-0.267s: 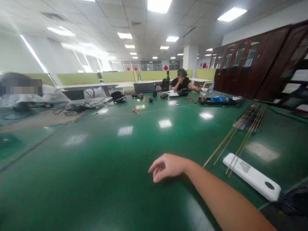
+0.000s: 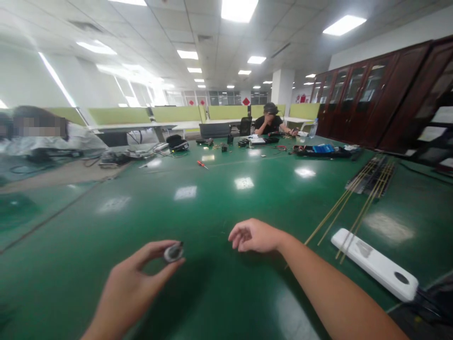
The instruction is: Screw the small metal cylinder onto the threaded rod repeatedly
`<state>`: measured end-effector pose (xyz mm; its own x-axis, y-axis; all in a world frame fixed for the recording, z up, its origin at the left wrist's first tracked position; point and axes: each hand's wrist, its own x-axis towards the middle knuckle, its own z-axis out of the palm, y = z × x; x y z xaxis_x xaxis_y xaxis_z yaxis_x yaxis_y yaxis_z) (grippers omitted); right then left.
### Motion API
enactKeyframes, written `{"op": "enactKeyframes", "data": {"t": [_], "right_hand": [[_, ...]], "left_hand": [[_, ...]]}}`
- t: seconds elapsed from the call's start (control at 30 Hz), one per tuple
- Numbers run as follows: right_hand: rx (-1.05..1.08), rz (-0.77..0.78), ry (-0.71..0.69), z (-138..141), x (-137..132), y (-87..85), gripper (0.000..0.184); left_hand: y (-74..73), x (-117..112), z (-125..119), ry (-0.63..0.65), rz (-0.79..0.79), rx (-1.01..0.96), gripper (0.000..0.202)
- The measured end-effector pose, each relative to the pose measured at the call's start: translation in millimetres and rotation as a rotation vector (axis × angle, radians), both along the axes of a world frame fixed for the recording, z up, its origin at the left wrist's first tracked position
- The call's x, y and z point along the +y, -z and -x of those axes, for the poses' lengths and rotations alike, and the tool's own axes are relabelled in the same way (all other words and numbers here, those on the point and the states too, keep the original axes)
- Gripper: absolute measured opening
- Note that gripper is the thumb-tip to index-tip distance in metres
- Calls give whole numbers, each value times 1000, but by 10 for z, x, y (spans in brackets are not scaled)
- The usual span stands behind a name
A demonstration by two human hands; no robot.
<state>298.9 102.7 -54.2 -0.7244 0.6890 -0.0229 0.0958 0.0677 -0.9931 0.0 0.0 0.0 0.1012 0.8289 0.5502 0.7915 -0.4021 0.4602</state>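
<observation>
My left hand [image 2: 132, 283] is closed on a small round grey piece [image 2: 173, 253] with a dark middle, pinched between thumb and fingertips above the green table [image 2: 226, 302]. Its exact kind is too blurred to make out. To the right, my right hand [image 2: 255, 236] is over the tabletop with loosely bent fingers slightly apart, and nothing shows in it. Thin yellowish sticks [image 2: 325, 215] and a long white device with a dark oval [image 2: 377, 264] lie to the right of that hand.
Farther off lie a red screwdriver [image 2: 202, 164], a black bag [image 2: 177, 143] and a black tray with blue items [image 2: 322, 150]. One person [image 2: 271, 123] sits across the table; others [image 2: 38, 127] are at the left. Dark wooden cabinets [image 2: 375, 94] line the right wall.
My left hand has come into view from below, bringing the small round piece. My right hand appears slightly farther right and higher, its fingers more curled.
</observation>
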Motion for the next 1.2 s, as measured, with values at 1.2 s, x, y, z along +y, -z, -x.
{"op": "enactKeyframes", "data": {"t": [1.2], "right_hand": [[-268,-809,132,84,-272,-155,12]], "left_hand": [[483,309,-679,322,137,-72,21]]}}
